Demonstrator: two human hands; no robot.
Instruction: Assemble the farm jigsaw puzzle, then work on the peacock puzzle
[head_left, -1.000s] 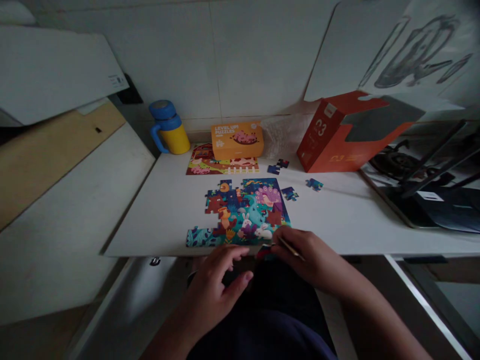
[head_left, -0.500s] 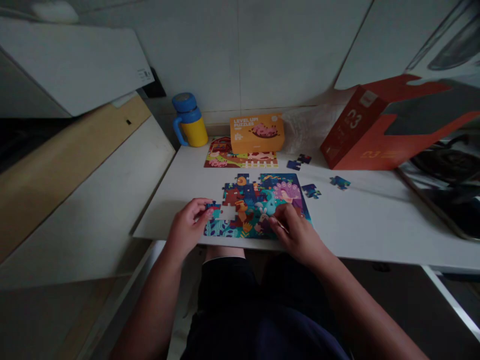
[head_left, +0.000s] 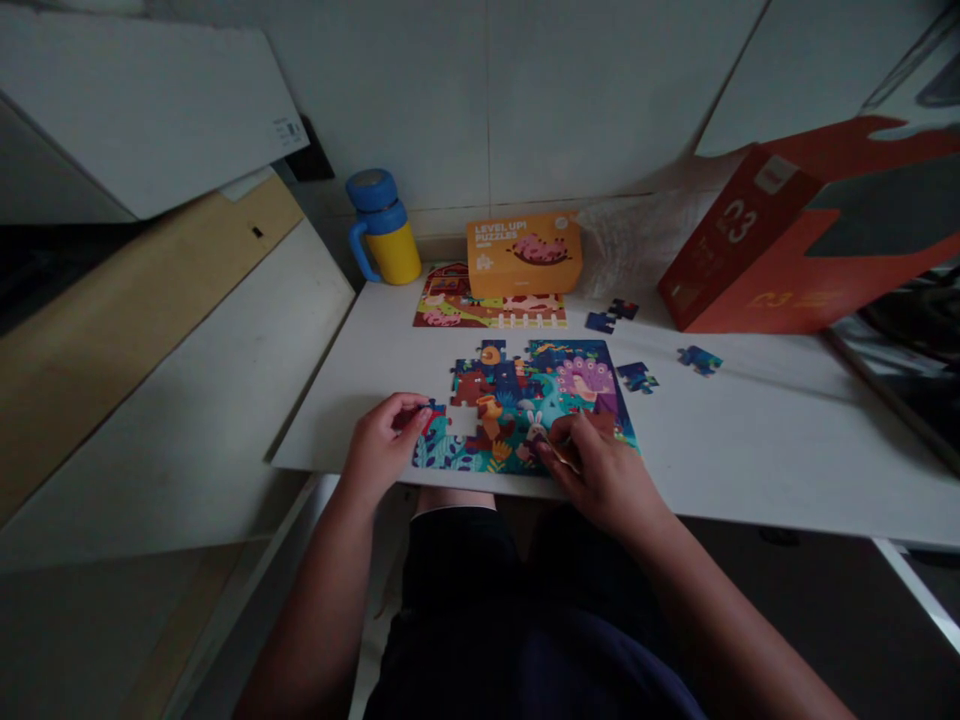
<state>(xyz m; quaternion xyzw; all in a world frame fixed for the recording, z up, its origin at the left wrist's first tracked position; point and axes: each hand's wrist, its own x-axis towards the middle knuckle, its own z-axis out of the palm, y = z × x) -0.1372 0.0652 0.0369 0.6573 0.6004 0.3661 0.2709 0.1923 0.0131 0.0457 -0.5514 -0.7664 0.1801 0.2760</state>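
Note:
A partly assembled jigsaw puzzle (head_left: pixel 509 420) with colourful animals lies near the table's front edge. My left hand (head_left: pixel 386 437) is at its left side, thumb and fingers closed on a blue and red puzzle piece (head_left: pixel 436 420) beside a gap in the picture. Over the lower right of the puzzle, my right hand (head_left: pixel 596 462) pinches another puzzle piece (head_left: pixel 568 458), tilted so that mainly its pale edge shows. The fingers hide its printed side. Several loose puzzle pieces (head_left: pixel 636 377) lie to the right and behind the puzzle.
Behind are an orange puzzle box (head_left: pixel 525 255), a farm picture sheet (head_left: pixel 490 312), a blue and yellow mug (head_left: pixel 390 240) and clear plastic wrap (head_left: pixel 626 245). A large red-orange box (head_left: pixel 750 265) stands at right. A white panel (head_left: pixel 225 400) leans at left.
The view has shifted slightly, so the table things appear a little farther right. Both hands keep their pieces, and the right-hand piece shows a bit more of its pale edge.

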